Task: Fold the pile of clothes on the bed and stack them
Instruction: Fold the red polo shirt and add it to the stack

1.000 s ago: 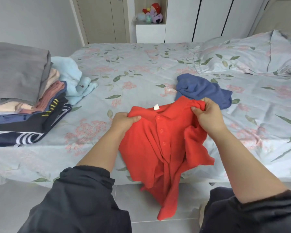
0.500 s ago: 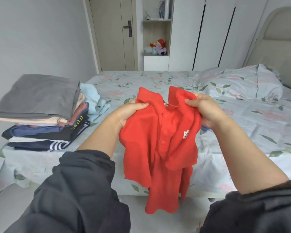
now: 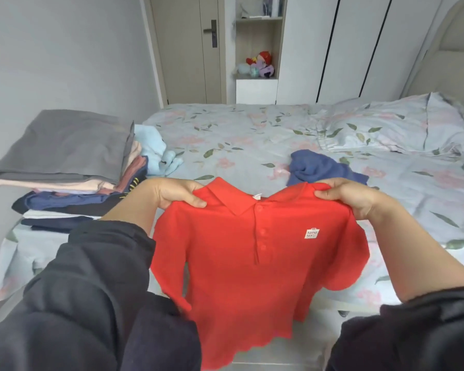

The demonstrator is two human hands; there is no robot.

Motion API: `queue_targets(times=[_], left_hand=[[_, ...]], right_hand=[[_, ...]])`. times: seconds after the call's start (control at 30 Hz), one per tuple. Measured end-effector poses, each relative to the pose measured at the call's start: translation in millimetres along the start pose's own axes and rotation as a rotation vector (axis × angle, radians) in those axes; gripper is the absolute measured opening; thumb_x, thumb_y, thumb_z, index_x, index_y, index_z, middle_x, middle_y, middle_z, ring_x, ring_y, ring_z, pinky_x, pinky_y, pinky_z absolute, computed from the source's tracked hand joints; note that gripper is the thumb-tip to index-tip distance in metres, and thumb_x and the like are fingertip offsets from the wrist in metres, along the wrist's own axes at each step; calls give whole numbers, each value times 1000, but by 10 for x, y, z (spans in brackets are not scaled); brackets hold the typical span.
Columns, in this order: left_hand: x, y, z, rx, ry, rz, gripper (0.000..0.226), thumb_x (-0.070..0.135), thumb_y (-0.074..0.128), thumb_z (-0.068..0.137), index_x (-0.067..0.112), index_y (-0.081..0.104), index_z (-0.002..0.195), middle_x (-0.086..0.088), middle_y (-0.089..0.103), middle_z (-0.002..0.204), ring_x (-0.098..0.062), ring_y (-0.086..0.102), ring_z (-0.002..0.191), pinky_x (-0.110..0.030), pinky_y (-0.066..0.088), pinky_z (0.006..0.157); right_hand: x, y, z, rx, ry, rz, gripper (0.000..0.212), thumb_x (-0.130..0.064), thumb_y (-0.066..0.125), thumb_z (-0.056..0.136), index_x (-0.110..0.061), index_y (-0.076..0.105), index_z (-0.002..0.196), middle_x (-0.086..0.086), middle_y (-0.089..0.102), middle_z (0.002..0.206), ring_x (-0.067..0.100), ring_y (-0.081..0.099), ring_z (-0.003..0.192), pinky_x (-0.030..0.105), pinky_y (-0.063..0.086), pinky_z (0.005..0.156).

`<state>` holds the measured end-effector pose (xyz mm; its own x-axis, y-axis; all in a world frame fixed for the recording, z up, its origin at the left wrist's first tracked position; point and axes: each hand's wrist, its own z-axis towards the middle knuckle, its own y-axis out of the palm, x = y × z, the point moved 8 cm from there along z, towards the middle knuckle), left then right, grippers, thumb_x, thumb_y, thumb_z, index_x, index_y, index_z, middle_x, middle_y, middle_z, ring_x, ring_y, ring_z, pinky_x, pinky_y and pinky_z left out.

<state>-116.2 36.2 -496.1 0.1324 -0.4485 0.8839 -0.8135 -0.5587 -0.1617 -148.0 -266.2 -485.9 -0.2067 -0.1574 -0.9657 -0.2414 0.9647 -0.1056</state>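
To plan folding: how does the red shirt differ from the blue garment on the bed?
The red shirt hangs spread out, held at its shoulders by left hand and right hand; the blue garment lies crumpled. The red shirt shows collar and buttons; the blue garment shows neither. Both are unfolded.

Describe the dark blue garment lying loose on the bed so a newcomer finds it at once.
Start at the bed, at its pillow on the right. Nearer than the pillow, beyond the right hand gripping the red polo shirt, lies the dark blue garment. Unlike the folded stack at left and the pale blue piece beside it, it lies crumpled, alone.
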Motion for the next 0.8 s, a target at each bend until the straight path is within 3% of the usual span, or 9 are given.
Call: queue_targets(times=[0.1,0.2,0.23,0.3,0.37,0.47,0.57,0.7,0.8], left_hand=[[105,-250,117,60,-3,24,74,35,97,40,9,67,103,-7,73,98,-16,71,86,-27,57,73],[430,-771,315,371,108,-3,43,20,82,70,16,67,110,-9,68,116,-16,68,97,-26,55,82],[533,-1009,391,572,136,92,39,14,74,81,15,64,118,-11,63,125,-18,65,105,-28,51,90],[702,-1306,501,1045,50,566,56,10,63,89,19,45,141,-12,54,135,-26,54,121,-34,43,99],[704,-1144,730,1257,-152,986,79,13,56,89,29,11,152,-13,40,144,-32,40,130,-44,37,101],[172,-479,1400,1006,-189,1095,81,34,50,94,34,-7,151,-5,5,160,-29,6,146,-54,13,114],[-595,89,1817,711,-278,1028,61,49,26,100,35,-4,151,0,0,161,-25,-7,148,-53,-1,117],[-739,109,1923,741,-273,959,57,51,21,99,35,4,152,1,2,161,-24,-7,148,-53,-2,116],[-695,79,1937,723,-281,961,57,51,21,100,35,4,152,1,1,161,-24,-8,148,-53,-1,116]], right_hand=[[-148,-82,210,68,-2,-173,20,3,50,93,-7,67,89,5,69,79,11,67,67,21,56,67],[-644,-307,613,367,-162,-763,24,-1,52,92,-13,64,75,6,64,81,24,62,81,27,44,73],[-829,-370,741,535,-251,-932,20,-1,50,90,-12,64,81,11,64,87,30,61,89,30,42,74],[-960,-460,938,861,-286,-1126,32,-1,46,88,-10,60,115,19,60,112,37,55,105,38,42,84],[-707,-394,1134,958,-154,-1330,55,-5,43,90,-11,32,143,21,41,137,37,40,124,48,33,100],[200,-158,1366,698,64,-1454,66,-22,39,95,-18,6,152,14,6,158,33,8,145,55,7,114],[1100,-87,1292,484,227,-1355,60,-40,33,98,-22,13,151,10,6,159,30,6,146,55,8,115],[1270,-135,1175,455,153,-1247,61,-48,33,97,-19,23,150,13,17,157,29,15,145,50,14,116],[1232,-172,1094,316,180,-1166,79,-67,40,88,-21,22,150,10,14,158,26,13,146,48,16,115]])
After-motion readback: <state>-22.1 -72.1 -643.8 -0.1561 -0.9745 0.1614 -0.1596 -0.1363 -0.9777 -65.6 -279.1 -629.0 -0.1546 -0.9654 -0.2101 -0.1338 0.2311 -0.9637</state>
